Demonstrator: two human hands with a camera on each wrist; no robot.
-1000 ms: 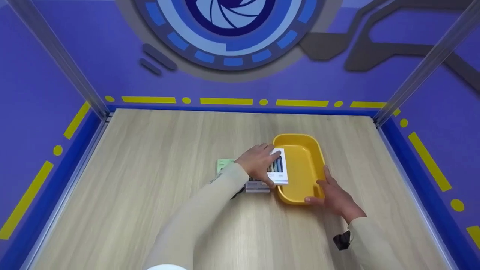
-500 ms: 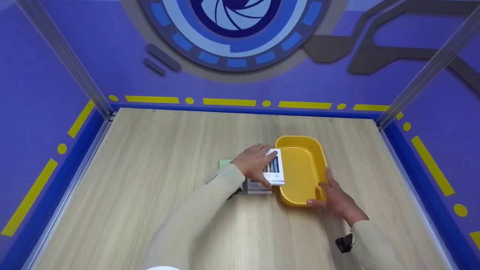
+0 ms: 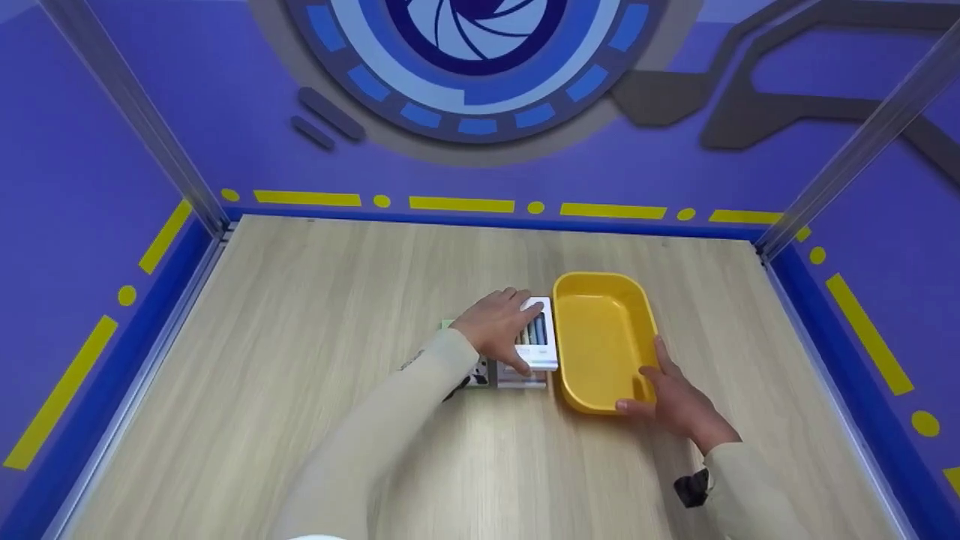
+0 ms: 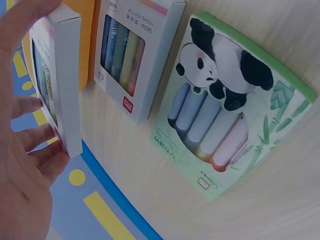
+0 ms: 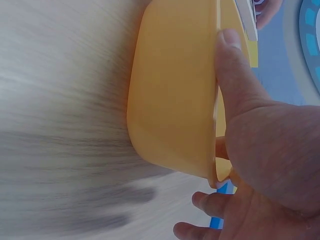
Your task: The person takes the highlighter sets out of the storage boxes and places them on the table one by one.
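My left hand [image 3: 491, 324] grips a white windowed box of highlighters [image 3: 546, 354] by its edges, raised off the table at the bin's left side. Under and beside it, a second white highlighter box [image 4: 162, 37] lies flat on the table, shown well in the left wrist view. Next to that lies a green box of highlighters with a panda print [image 4: 287, 82], partly covered by my left arm in the head view. My right hand [image 3: 681, 401] holds the near right rim of a yellow plastic bin [image 3: 600, 352], with fingers inside and outside the wall. Nothing lies in the bin.
Everything stands on a light wood-grain tabletop [image 3: 330, 315]. Blue-purple panels [image 3: 420, 176] with yellow marks enclose it at the back and both sides. Metal posts [image 3: 862, 150] rise at the back corners.
My left hand has drawn the white highlighter box leftward, from overlapping the bin's left rim to just beside it. My right hand keeps its hold on the bin. The head view has shifted slightly.
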